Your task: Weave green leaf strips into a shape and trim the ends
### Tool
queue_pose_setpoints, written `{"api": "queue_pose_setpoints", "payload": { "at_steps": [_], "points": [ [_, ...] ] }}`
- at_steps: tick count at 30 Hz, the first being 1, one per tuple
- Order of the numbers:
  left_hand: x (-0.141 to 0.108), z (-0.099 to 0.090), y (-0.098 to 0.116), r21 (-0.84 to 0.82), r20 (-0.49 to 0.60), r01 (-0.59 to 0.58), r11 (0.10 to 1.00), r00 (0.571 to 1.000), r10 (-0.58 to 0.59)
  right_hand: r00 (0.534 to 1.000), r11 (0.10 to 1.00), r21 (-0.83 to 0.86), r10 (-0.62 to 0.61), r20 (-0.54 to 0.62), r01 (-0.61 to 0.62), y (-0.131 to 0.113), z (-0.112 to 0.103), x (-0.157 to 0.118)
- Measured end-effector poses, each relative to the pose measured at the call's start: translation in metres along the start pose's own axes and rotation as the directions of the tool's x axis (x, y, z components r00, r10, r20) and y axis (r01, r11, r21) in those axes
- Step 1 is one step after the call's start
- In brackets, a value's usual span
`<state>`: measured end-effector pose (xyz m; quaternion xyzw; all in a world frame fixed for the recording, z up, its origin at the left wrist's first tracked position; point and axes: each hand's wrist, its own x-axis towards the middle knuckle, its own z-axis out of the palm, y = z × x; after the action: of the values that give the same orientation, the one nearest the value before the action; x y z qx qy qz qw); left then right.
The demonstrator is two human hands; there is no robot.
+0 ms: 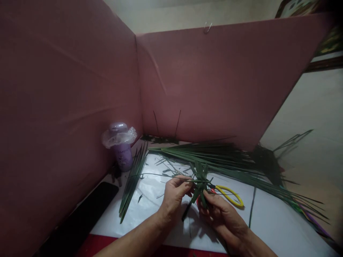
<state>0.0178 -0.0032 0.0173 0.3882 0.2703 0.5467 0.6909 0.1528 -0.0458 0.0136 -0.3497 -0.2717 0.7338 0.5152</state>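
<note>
Between my two hands, over the white sheet, is a woven palm-leaf piece (pixel 200 175) with green strips spreading out in several directions. My left hand (pixel 175 194) pinches a thin leaf strip at its left side, and the strip's long end trails off to the left. The fingers of my right hand (pixel 221 214) are closed on the lower part of the piece. Just behind my right hand lie scissors with yellow handles (pixel 230 195); their blades are partly covered by the leaf piece and my hand.
Long palm fronds (pixel 203 153) stretch across the back and right. A smaller bundle of leaves (pixel 134 182) lies at left, near a purple bottle (pixel 123 155) wrapped in plastic. A black flat object (pixel 88 210) lies at the left edge. Pink panels (pixel 203 85) enclose the back and left.
</note>
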Motion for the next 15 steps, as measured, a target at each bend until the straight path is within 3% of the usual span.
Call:
{"api": "queue_pose_setpoints", "payload": {
  "at_steps": [3,9,15],
  "points": [
    [-0.0016,-0.0002,0.0015,0.003,0.031,-0.007,1.000,0.999,0.007,1.000,1.000,0.023,-0.012,-0.024,0.013,-0.0004,0.0017,-0.0005],
    [-0.0050,0.0013,0.0015,0.002,0.062,-0.012,1.000,0.998,0.012,0.983,0.983,0.016,-0.181,-0.026,0.182,0.0015,0.0017,0.0004],
    [-0.0089,0.0048,0.0060,0.040,0.097,-0.049,0.998,0.994,0.045,0.977,0.978,-0.022,-0.208,-0.053,0.207,0.0032,-0.0010,0.0016]
  ]
}}
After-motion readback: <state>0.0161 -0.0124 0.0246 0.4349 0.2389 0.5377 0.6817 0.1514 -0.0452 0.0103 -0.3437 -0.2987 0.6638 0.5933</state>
